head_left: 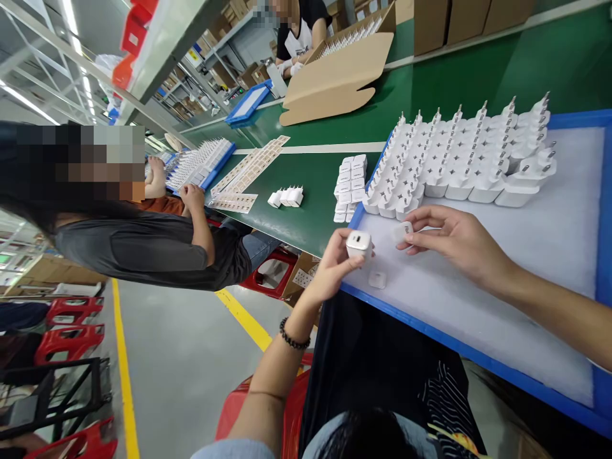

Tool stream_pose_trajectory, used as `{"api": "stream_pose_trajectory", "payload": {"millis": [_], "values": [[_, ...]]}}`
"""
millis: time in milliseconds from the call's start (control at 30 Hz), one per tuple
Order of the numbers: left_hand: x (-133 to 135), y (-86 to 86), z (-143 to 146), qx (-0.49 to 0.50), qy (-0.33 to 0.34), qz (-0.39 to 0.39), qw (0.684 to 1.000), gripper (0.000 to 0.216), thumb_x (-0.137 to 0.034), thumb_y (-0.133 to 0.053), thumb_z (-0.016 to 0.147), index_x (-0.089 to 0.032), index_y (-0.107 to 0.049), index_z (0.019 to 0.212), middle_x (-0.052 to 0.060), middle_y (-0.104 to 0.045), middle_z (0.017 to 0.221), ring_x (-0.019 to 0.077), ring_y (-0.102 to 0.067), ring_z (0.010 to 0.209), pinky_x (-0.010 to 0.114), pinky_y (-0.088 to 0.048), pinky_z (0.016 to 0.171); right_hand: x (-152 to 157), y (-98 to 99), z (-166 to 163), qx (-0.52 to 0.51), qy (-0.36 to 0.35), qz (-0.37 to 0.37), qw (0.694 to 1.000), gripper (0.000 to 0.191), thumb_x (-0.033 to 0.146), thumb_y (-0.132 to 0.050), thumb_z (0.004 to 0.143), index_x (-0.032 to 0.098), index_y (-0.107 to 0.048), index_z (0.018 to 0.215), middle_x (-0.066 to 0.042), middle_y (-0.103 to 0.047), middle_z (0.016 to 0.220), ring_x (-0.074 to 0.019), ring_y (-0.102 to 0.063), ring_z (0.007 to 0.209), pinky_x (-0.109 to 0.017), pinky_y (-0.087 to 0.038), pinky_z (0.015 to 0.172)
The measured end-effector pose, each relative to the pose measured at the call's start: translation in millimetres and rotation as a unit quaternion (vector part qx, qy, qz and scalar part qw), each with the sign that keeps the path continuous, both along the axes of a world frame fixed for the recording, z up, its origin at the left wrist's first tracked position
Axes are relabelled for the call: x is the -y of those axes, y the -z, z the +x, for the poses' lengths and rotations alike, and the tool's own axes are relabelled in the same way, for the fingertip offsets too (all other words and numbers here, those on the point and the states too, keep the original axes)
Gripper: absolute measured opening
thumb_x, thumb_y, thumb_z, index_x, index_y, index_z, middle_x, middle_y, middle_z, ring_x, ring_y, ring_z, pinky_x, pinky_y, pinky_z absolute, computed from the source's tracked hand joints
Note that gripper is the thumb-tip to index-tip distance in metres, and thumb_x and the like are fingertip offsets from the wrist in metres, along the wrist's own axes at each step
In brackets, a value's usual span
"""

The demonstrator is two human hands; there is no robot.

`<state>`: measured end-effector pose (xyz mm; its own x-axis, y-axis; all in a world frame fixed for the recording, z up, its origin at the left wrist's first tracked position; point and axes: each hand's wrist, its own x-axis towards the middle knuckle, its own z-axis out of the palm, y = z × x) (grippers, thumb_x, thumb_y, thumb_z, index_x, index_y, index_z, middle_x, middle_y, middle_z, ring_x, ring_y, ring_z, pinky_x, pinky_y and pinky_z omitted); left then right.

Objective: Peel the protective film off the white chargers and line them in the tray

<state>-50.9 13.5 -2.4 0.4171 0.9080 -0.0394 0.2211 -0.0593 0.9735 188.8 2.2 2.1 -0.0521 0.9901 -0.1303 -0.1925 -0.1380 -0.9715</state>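
My left hand (332, 266) is closed round a white charger plug (358, 243), held at the near left edge of the blue tray (603, 210) with its port face towards me. My right hand (449, 239) pinches a small white label (401, 231) just right of that plug. Another small white sticker piece (377, 279) lies on the tray's white foam below the hands. Several rows of white charger plugs (459, 159) stand prongs-up at the far part of the tray.
On the green belt (310, 210) lie a block of white plugs (350, 186), a small cluster of plugs (285, 196) and label sheets (248, 172). A person in a grey shirt (157, 245) works at left, another by a cardboard box (339, 70) beyond. Red stools (67, 341) stand on the floor.
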Motion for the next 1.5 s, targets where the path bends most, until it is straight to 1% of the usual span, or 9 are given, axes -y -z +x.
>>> {"api": "stream_pose_trajectory", "payload": {"millis": [133, 300, 400, 500, 700, 767, 967, 1233, 1500], "values": [[27, -0.4, 16, 0.043, -0.014, -0.064, 0.997, 0.053, -0.063, -0.074, 0.083, -0.027, -0.046, 0.109, 0.01, -0.071, 0.118, 0.0259, -0.069, 0.107, 0.041, -0.054, 0.089, 5, -0.4, 0, 0.007, -0.035, -0.005, 0.999, 0.032, 0.041, -0.089, 0.073, 0.021, -0.079, 0.096, -0.004, -0.07, 0.093, -0.0208, -0.074, 0.082, -0.034, -0.066, 0.068], [26, 4.7, 26, 0.058, -0.038, -0.049, 0.996, 0.058, -0.063, -0.078, 0.08, -0.028, -0.043, 0.11, 0.004, -0.061, 0.104, 0.0192, -0.058, 0.089, 0.033, -0.05, 0.078, 8, -2.7, 1, 0.012, -0.048, 0.008, 0.999, 0.028, 0.04, -0.092, 0.07, 0.022, -0.076, 0.084, -0.001, -0.069, 0.084, -0.0165, -0.065, 0.079, -0.027, -0.056, 0.067], [26, 7.9, 29, 0.059, -0.012, -0.028, 0.998, 0.057, -0.064, -0.077, 0.082, -0.026, -0.048, 0.114, 0.005, -0.057, 0.108, 0.0195, -0.054, 0.093, 0.032, -0.049, 0.081, 10, -5.2, 4, 0.011, -0.054, 0.016, 0.998, 0.025, 0.036, -0.092, 0.072, 0.023, -0.072, 0.078, 0.002, -0.067, 0.076, -0.0131, -0.059, 0.073, -0.024, -0.047, 0.067], [27, 10.2, 29, 0.053, 0.013, -0.016, 0.998, 0.058, -0.065, -0.074, 0.086, -0.023, -0.052, 0.12, 0.005, -0.055, 0.109, 0.0199, -0.051, 0.094, 0.032, -0.046, 0.085, 13, -7.3, 6, -0.026, -0.096, 0.003, 0.995, 0.019, 0.035, -0.09, 0.076, 0.025, -0.073, 0.078, 0.003, -0.066, 0.075, -0.0122, -0.056, 0.07, -0.025, -0.045, 0.068], [27, 11.0, 28, 0.067, 0.049, -0.011, 0.997, 0.058, -0.061, -0.077, 0.085, -0.023, -0.054, 0.122, 0.006, -0.055, 0.113, 0.0221, -0.053, 0.101, 0.033, -0.045, 0.092, 15, -7.8, 4, -0.053, -0.119, -0.033, 0.991, 0.022, 0.042, -0.09, 0.076, 0.026, -0.077, 0.068, 0.0, -0.072, 0.106, -0.0193, -0.063, 0.103, -0.029, -0.043, 0.093], [26, 11.1, 28, 0.073, 0.062, -0.003, 0.995, 0.056, -0.059, -0.078, 0.085, -0.023, -0.055, 0.122, 0.007, -0.056, 0.117, 0.0234, -0.054, 0.106, 0.034, -0.046, 0.095, 15, -7.7, 2, -0.044, -0.118, -0.034, 0.991, 0.024, 0.044, -0.091, 0.075, 0.026, -0.076, 0.066, 0.001, -0.071, 0.108, -0.0204, -0.062, 0.106, -0.03, -0.04, 0.095], [24, 12.4, 28, 0.086, 0.08, 0.02, 0.993, 0.051, -0.054, -0.079, 0.086, -0.022, -0.056, 0.119, 0.007, -0.058, 0.118, 0.0236, -0.056, 0.109, 0.034, -0.046, 0.098, 15, -11.1, -1, -0.043, -0.119, -0.035, 0.991, 0.028, 0.046, -0.092, 0.072, 0.025, -0.076, 0.065, -0.001, -0.068, 0.101, -0.0203, -0.062, 0.098, -0.032, -0.042, 0.091], [24, 10.8, 28, 0.074, 0.082, -0.004, 0.994, 0.054, -0.058, -0.079, 0.085, -0.022, -0.056, 0.118, 0.005, -0.056, 0.108, 0.02, -0.053, 0.097, 0.031, -0.046, 0.089, 14, -13.0, -5, -0.032, -0.112, 0.002, 0.993, 0.03, 0.046, -0.091, 0.073, 0.024, -0.073, 0.063, 0.0, -0.066, 0.094, -0.0178, -0.061, 0.091, -0.032, -0.043, 0.089], [23, 13.0, 26, 0.112, 0.091, -0.006, 0.99, 0.047, -0.048, -0.081, 0.086, -0.022, -0.057, 0.118, 0.003, -0.056, 0.105, 0.0176, -0.052, 0.095, 0.029, -0.043, 0.089, 15, -15.6, -6, -0.043, -0.106, 0.004, 0.993, 0.031, 0.041, -0.093, 0.071, 0.022, -0.07, 0.061, 0.001, -0.066, 0.091, -0.0161, -0.061, 0.088, -0.029, -0.043, 0.086]]}}
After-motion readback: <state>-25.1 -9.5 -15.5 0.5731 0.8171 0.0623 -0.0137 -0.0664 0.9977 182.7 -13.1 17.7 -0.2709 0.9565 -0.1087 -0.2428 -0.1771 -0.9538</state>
